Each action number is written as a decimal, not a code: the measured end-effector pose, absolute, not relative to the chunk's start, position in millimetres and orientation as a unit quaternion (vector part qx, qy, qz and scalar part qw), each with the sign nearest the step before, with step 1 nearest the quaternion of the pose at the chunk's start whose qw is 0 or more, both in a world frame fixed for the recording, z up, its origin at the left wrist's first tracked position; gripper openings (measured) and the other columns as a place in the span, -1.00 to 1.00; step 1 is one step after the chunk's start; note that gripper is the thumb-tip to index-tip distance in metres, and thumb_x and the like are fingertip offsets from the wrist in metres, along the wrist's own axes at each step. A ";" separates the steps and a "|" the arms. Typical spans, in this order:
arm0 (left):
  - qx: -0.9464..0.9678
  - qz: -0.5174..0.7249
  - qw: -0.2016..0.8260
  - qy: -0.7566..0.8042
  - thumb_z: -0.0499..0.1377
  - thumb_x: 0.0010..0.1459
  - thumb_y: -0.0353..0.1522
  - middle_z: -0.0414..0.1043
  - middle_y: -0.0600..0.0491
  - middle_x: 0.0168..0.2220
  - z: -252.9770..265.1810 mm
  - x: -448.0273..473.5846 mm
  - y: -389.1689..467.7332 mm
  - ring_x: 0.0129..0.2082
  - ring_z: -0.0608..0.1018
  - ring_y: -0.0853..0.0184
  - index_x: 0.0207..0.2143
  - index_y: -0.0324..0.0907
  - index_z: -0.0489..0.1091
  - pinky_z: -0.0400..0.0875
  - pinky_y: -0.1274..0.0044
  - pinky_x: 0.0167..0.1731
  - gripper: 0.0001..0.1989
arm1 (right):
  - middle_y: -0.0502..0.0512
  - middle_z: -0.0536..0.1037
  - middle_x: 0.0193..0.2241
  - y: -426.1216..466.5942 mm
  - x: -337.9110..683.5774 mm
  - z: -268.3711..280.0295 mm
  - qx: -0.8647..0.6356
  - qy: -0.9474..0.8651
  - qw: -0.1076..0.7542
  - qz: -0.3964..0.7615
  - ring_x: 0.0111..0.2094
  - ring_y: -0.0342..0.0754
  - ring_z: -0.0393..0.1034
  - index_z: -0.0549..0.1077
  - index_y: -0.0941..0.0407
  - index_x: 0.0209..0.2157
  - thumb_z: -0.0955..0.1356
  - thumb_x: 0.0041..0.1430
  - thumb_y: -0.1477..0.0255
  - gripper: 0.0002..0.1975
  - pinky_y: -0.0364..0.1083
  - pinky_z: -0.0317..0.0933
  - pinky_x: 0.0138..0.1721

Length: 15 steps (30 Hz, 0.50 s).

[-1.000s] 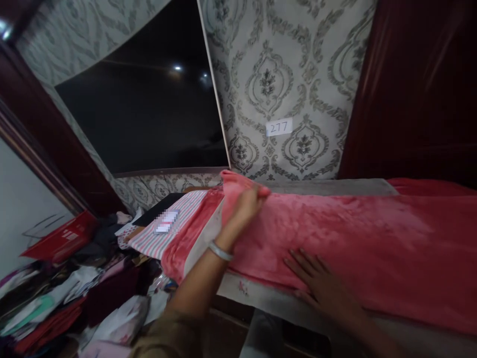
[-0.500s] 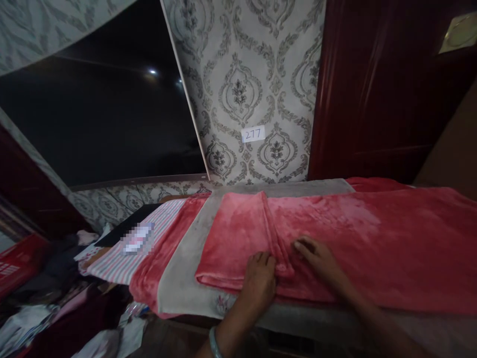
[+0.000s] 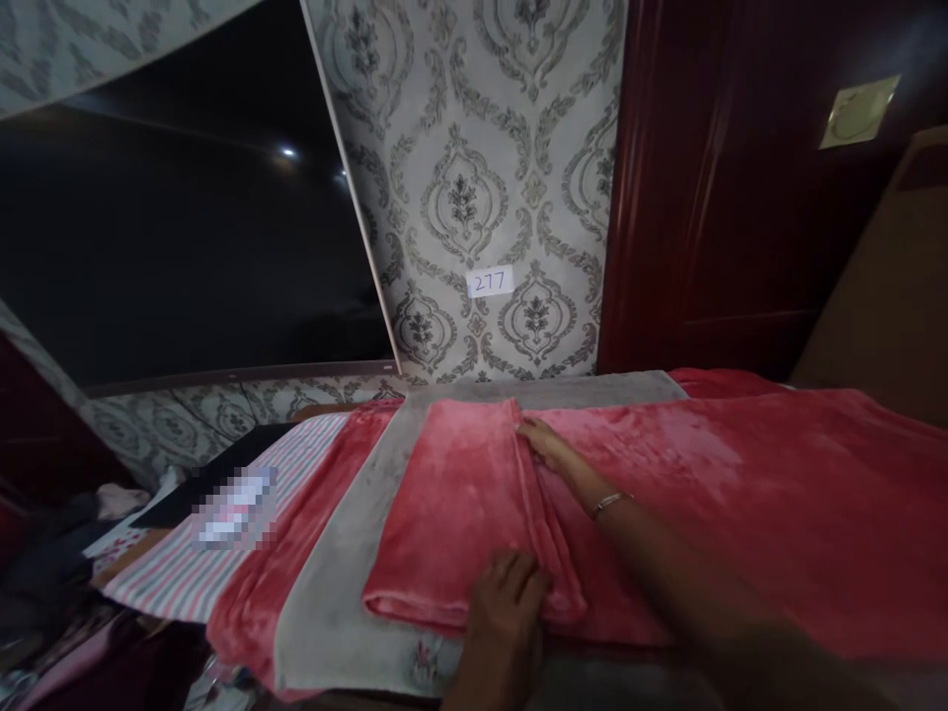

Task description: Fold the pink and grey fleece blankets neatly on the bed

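Red blanket [image 3: 741,513] lies part-folded on the grey cloth [image 3: 333,592], probably soft, floppy, bulky, best held at the flap's corners, with left hand [image 3: 510,597] curled near-side and right hand [image 3: 546,446] touching far-side (can't tell if either grips).

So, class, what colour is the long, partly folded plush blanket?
Pinkish red with paler patches; the head view shows the long, partly folded plush blanket best.
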State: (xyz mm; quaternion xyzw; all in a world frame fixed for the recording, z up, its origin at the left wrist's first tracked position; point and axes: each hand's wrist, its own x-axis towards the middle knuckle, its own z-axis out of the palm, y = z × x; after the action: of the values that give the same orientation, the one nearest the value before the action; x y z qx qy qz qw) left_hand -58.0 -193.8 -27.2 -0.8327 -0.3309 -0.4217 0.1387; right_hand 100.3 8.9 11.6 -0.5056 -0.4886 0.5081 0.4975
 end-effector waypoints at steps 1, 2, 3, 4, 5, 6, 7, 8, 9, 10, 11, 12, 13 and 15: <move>-0.834 -0.416 0.146 -0.330 0.01 -0.11 -0.64 0.60 -0.04 -0.17 -31.0 -58.5 -193.8 -0.16 0.60 0.22 -0.09 -0.14 0.43 0.54 0.38 -0.13 -0.48 | 0.10 0.60 -0.33 17.4 95.9 12.6 -0.508 -0.482 0.508 0.502 -0.35 -0.04 0.50 0.44 0.09 -0.05 0.34 0.11 0.42 -0.67 -0.10 0.41 -0.31; -0.838 -0.411 0.151 -0.327 0.02 -0.09 -0.64 0.60 -0.04 -0.17 -34.4 -59.4 -193.4 -0.16 0.60 0.23 -0.09 -0.14 0.43 0.54 0.39 -0.15 -0.49 | 0.09 0.60 -0.32 25.9 92.1 13.8 -0.510 -0.478 0.518 0.493 -0.32 -0.03 0.51 0.44 0.10 -0.03 0.34 0.09 0.45 -0.64 -0.10 0.41 -0.28; -0.841 -0.409 0.155 -0.319 0.02 -0.06 -0.64 0.61 -0.03 -0.18 -36.8 -60.5 -192.7 -0.18 0.60 0.24 -0.10 -0.13 0.43 0.53 0.42 -0.19 -0.51 | 0.08 0.60 -0.32 34.2 89.3 15.4 -0.513 -0.474 0.527 0.483 -0.29 -0.03 0.51 0.44 0.10 -0.02 0.35 0.06 0.47 -0.61 -0.10 0.41 -0.26; -0.843 -0.410 0.157 -0.310 0.02 -0.04 -0.64 0.61 -0.02 -0.20 -37.7 -61.6 -192.0 -0.21 0.60 0.26 -0.11 -0.13 0.43 0.52 0.44 -0.23 -0.53 | 0.07 0.60 -0.31 42.5 87.8 17.3 -0.518 -0.471 0.535 0.472 -0.27 -0.02 0.51 0.43 0.10 0.01 0.35 0.04 0.49 -0.57 -0.10 0.41 -0.25; -0.844 -0.414 0.159 -0.302 0.02 -0.01 -0.64 0.61 -0.01 -0.22 -36.7 -62.5 -191.3 -0.23 0.60 0.27 -0.12 -0.13 0.44 0.51 0.46 -0.25 -0.55 | 0.06 0.60 -0.30 50.4 87.9 19.6 -0.524 -0.469 0.543 0.460 -0.25 -0.02 0.50 0.42 0.10 0.04 0.36 0.02 0.49 -0.53 -0.10 0.41 -0.25; -0.842 -0.421 0.161 -0.296 0.01 0.02 -0.64 0.61 -0.01 -0.22 -34.0 -62.9 -190.8 -0.23 0.59 0.28 -0.12 -0.13 0.44 0.50 0.47 -0.25 -0.57 | 0.05 0.60 -0.28 57.7 89.9 21.9 -0.532 -0.466 0.550 0.446 -0.23 -0.02 0.50 0.41 0.10 0.07 0.36 0.01 0.49 -0.49 -0.11 0.41 -0.24; -0.837 -0.429 0.163 -0.298 0.00 0.05 -0.63 0.61 -0.01 -0.21 -30.1 -62.4 -190.5 -0.21 0.59 0.28 -0.10 -0.14 0.44 0.50 0.46 -0.21 -0.57 | 0.05 0.60 -0.25 64.2 93.7 24.0 -0.539 -0.463 0.556 0.430 -0.21 -0.02 0.49 0.39 0.10 0.10 0.36 0.00 0.50 -0.44 -0.12 0.40 -0.23; -0.833 -0.434 0.165 -0.302 0.00 0.08 -0.62 0.61 -0.03 -0.18 -25.9 -60.6 -190.3 -0.17 0.59 0.26 -0.08 -0.14 0.43 0.49 0.45 -0.17 -0.57 | 0.05 0.60 -0.22 69.4 99.5 25.5 -0.548 -0.461 0.562 0.415 -0.18 -0.02 0.49 0.36 0.09 0.14 0.36 0.00 0.51 -0.40 -0.13 0.39 -0.21; -0.830 -0.435 0.166 -0.307 -0.01 0.11 -0.61 0.61 -0.04 -0.15 -22.4 -57.2 -190.0 -0.12 0.58 0.25 -0.05 -0.15 0.43 0.48 0.43 -0.12 -0.58 | 0.05 0.59 -0.19 73.1 106.7 25.9 -0.556 -0.460 0.565 0.400 -0.17 -0.03 0.48 0.34 0.09 0.18 0.35 0.00 0.51 -0.36 -0.13 0.38 -0.19; -0.830 -0.435 0.168 -0.306 0.00 0.14 -0.60 0.60 -0.06 -0.14 -20.6 -52.3 -189.7 -0.11 0.57 0.24 -0.03 -0.15 0.43 0.47 0.42 -0.11 -0.59 | 0.07 0.59 -0.16 75.0 115.1 24.8 -0.565 -0.459 0.566 0.388 -0.15 -0.03 0.48 0.31 0.09 0.21 0.35 0.00 0.52 -0.33 -0.13 0.38 -0.17; -0.833 -0.434 0.167 -0.299 0.01 0.16 -0.58 0.60 -0.05 -0.16 -21.1 -46.0 -189.1 -0.14 0.57 0.25 -0.06 -0.15 0.43 0.46 0.43 -0.14 -0.63 | 0.08 0.58 -0.13 75.0 124.0 22.2 -0.575 -0.458 0.563 0.378 -0.15 -0.02 0.48 0.28 0.09 0.24 0.35 -0.01 0.54 -0.30 -0.11 0.38 -0.15; -0.840 -0.427 0.164 -0.291 0.03 0.18 -0.57 0.59 -0.03 -0.20 -24.1 -38.8 -188.4 -0.20 0.57 0.26 -0.11 -0.14 0.43 0.45 0.44 -0.19 -0.69 | 0.11 0.58 -0.12 73.1 132.8 18.1 -0.585 -0.458 0.557 0.371 -0.14 0.00 0.48 0.28 0.10 0.24 0.35 -0.02 0.55 -0.28 -0.09 0.38 -0.12; -0.848 -0.417 0.164 -0.284 0.06 0.19 -0.56 0.58 0.00 -0.26 -29.4 -31.2 -187.6 -0.27 0.56 0.29 -0.17 -0.14 0.43 0.43 0.46 -0.25 -0.76 | 0.14 0.58 -0.11 69.9 141.0 12.8 -0.594 -0.460 0.549 0.366 -0.12 0.02 0.47 0.29 0.12 0.24 0.37 -0.03 0.56 -0.28 -0.06 0.37 -0.09; -0.860 -0.392 0.172 -0.279 0.14 0.20 -0.52 0.53 0.05 -0.36 -43.7 -18.0 -186.2 -0.38 0.51 0.31 -0.28 -0.14 0.40 0.37 0.46 -0.35 -0.87 | 0.17 0.58 -0.09 61.2 153.7 0.1 -0.601 -0.471 0.534 0.363 -0.07 0.07 0.46 0.34 0.13 0.19 0.39 -0.07 0.56 -0.30 0.00 0.35 -0.01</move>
State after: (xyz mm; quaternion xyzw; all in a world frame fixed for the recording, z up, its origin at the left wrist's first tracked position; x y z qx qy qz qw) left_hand -18.0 -186.2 -43.7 -0.8595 -0.2790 -0.3923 0.1718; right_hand 153.7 61.2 0.1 -0.6011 -0.4708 0.3629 0.5341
